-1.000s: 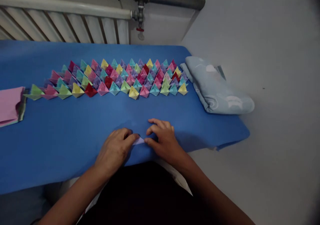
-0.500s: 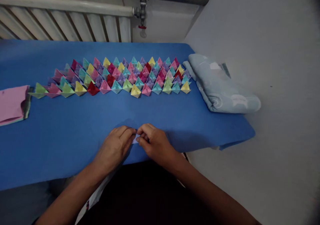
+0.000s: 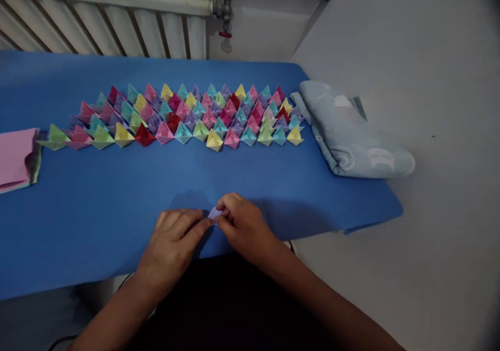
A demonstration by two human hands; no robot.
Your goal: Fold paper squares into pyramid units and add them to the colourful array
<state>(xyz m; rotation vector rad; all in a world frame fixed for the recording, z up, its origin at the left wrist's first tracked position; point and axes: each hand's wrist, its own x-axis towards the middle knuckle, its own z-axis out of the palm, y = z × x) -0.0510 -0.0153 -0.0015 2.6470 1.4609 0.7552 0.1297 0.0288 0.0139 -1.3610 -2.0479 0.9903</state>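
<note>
A small piece of pale purple folded paper shows between my two hands, near the front edge of the blue-covered table. My right hand pinches its right side between thumb and bent fingers. At the paper's lower left, the thumb and fingertips of my left hand close on its edge. Much of the paper is hidden by my fingers. Beyond my hands stand several rows of folded paper boats in green, pink, yellow, red, blue and purple.
At the far left lies a stack of pink and green paper. A folded grey-blue cloth rests at the table's right end, beside the wall. Behind the table are a white radiator and a pipe valve with a red handle.
My left hand has shifted slightly left and down, its thumb now at the paper's lower corner. More of the purple paper shows. The whole view has shifted a little.
</note>
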